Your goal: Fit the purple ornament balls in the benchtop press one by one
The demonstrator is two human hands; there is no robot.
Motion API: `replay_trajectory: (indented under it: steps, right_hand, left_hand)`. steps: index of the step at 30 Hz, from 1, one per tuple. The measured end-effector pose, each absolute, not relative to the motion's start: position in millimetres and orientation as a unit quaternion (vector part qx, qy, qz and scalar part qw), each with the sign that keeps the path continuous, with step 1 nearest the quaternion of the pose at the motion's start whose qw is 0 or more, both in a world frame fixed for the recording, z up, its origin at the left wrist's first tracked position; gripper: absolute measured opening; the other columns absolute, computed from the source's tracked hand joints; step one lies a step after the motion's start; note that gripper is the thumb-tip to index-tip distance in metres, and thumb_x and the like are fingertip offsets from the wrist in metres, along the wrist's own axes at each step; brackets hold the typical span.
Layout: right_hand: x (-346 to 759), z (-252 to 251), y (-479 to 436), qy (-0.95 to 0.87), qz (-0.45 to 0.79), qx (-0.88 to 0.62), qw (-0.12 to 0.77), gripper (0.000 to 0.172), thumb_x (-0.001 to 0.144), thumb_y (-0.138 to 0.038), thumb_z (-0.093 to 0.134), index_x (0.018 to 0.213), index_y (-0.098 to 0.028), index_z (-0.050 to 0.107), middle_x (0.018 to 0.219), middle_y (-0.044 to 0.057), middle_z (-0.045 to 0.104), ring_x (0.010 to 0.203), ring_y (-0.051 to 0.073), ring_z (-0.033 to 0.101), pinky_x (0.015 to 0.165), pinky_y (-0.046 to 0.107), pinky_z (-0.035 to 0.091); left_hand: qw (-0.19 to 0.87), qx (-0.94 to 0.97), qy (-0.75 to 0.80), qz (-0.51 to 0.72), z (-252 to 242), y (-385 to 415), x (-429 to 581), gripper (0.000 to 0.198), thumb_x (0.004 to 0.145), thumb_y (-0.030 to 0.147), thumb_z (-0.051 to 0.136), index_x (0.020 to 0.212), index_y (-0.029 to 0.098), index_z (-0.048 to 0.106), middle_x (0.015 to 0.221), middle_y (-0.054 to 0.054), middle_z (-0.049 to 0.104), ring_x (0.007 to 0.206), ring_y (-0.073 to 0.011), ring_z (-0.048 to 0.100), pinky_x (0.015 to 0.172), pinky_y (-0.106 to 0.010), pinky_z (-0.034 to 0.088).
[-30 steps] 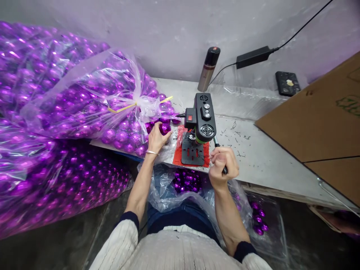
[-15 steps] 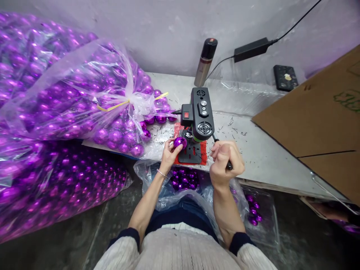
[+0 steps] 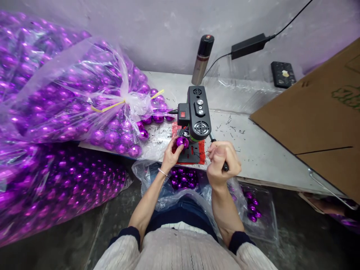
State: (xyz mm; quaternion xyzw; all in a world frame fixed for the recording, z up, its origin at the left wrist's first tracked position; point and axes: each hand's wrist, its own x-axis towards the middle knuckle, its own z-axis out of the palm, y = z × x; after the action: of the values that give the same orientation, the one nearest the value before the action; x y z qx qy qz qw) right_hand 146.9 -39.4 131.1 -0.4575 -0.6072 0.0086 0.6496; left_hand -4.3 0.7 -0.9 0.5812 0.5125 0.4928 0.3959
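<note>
Between the thumb and fingers of my left hand is a shiny purple ball, held at the left side of a black press-like machine. My right hand is wrapped round the machine's black-gripped lever, to the right of its body. Beneath the machine lies a red mat, partly covered by a dark base plate. More purple balls sit in an open clear bag on my lap, below the table edge.
Large clear bags of purple balls fill the left side. A spray can and a black power adapter stand behind the machine. To the right are a black phone and a cardboard box. Dark scraps litter the table.
The whole view has shifted slightly, with the table items a little further left. My left fingers have straightened somewhat around the purple ball. My right hand keeps its hold on the lever.
</note>
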Motion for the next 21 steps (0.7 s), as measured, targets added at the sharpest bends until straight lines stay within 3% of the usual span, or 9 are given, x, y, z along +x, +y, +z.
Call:
replay_trajectory:
  steps: [7, 21]
  right_hand:
    - [149, 129, -40, -0.618, -0.007, -0.452, 0.644, 0.032, 0.101, -0.018, 0.049, 0.069, -0.022, 0.051, 0.066, -0.001, 0.056, 0.065, 0.014, 0.060, 0.060, 0.030, 0.044]
    - [152, 121, -41, -0.638, -0.024, -0.436, 0.635, 0.028, 0.099, -0.014, 0.050, 0.072, -0.023, 0.053, 0.066, -0.001, 0.059, 0.066, 0.014, 0.061, 0.060, 0.030, 0.045]
  left_hand:
    - [0.289, 0.681, 0.521, 0.426, 2, -4, -5, 0.064, 0.088, 0.056, 0.076, 0.138, 0.020, 0.060, 0.126, -0.014, 0.074, 0.115, -0.0298, 0.072, 0.102, -0.046, 0.058]
    - [0.203, 0.725, 0.510, 0.418, -11, 4, 15, 0.061, 0.087, 0.051, 0.078, 0.137, 0.020, 0.062, 0.124, -0.014, 0.072, 0.117, -0.0312, 0.068, 0.104, -0.049, 0.053]
